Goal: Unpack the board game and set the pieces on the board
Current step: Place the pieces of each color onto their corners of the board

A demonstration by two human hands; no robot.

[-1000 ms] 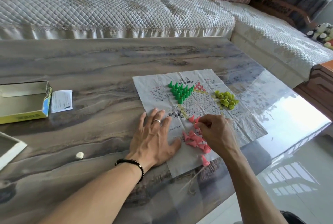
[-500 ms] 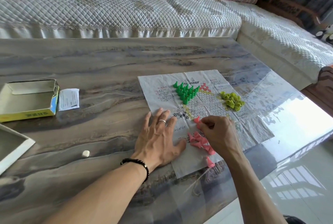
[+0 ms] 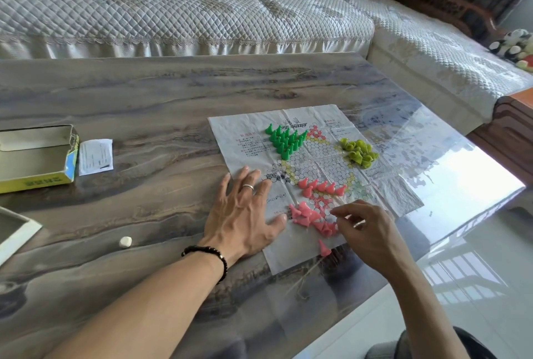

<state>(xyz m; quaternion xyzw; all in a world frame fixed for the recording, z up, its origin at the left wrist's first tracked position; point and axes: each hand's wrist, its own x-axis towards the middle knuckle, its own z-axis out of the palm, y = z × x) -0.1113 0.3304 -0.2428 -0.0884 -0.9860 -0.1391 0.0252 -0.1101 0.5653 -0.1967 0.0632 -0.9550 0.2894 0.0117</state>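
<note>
Head view: pink pieces (image 3: 313,218) between hands (image 3: 242,215).

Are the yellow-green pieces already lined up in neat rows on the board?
No, the yellow-green pieces lie in a loose heap on the right side of the paper board.

Quilted sofa (image 3: 178,9) behind glossy marble-pattern table (image 3: 121,93); white tiled floor (image 3: 476,286) reflecting window light.

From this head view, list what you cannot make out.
- Right hand: its curled fingers hide whether it holds a pink piece.
- Board text: too small to read.
- Yellow box: cut off by the left edge.
- White tray: mostly out of frame, left.
- Plush toys: cut off at the right edge.
</note>
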